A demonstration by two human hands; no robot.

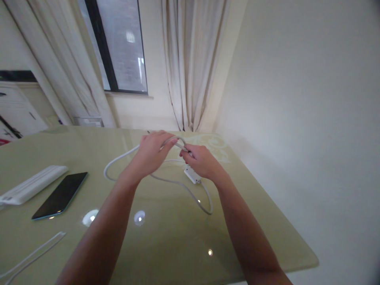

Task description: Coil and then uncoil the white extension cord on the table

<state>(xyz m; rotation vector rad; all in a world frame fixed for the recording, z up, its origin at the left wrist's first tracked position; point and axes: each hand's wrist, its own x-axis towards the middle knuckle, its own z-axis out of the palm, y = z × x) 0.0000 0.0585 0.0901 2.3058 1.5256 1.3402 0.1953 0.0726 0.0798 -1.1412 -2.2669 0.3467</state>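
A white cable (181, 183) lies in loose loops on the table, and part of it is raised between my hands. My left hand (154, 152) is closed around a bent stretch of the cable, thumb on top. Just to its right, my right hand (199, 159) pinches the same cable between thumb and fingers. A small white block (192, 174), joined to the cable, rests on the table below my right hand, which partly covers it.
On the left are a white power strip (35, 184), a dark phone (61, 196) and another thin white cable (38, 249). The glossy greenish table (166, 245) meets a wall (311, 118) on the right. Curtains (192, 63) and a window (123, 43) stand behind.
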